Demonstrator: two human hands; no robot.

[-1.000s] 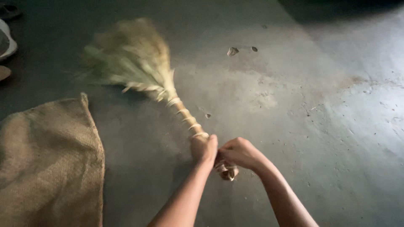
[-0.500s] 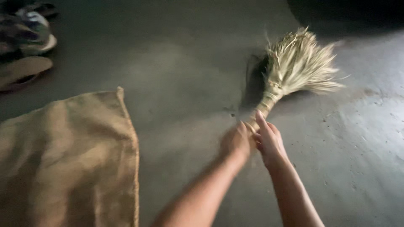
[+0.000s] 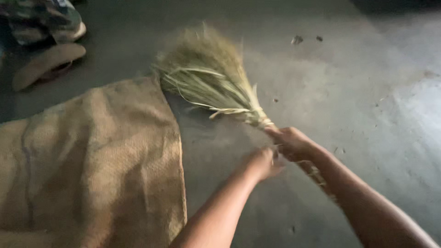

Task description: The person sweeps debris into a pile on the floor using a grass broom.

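Note:
Both my hands grip the bound handle of a short straw broom (image 3: pixel 209 78). My right hand (image 3: pixel 291 142) is closed on the handle just behind the bristle head. My left hand (image 3: pixel 264 161) holds the handle slightly lower, beside the right one. The fanned pale bristles point up and left, their tips near the upper right corner of a burlap sack (image 3: pixel 92 160) that lies flat on the grey concrete floor (image 3: pixel 349 92). The handle's lower end runs back under my right forearm.
Sandals (image 3: pixel 46 64) and a patterned shoe or cloth (image 3: pixel 43 20) lie at the top left. Small bits of debris (image 3: pixel 297 40) sit on the floor at the top right. The floor is dusty, with a brighter patch at the right.
The broom head swung from the left to the upper right and is now back at the left, near the sack's corner. My hands stayed closed on the handle, and the view shifted.

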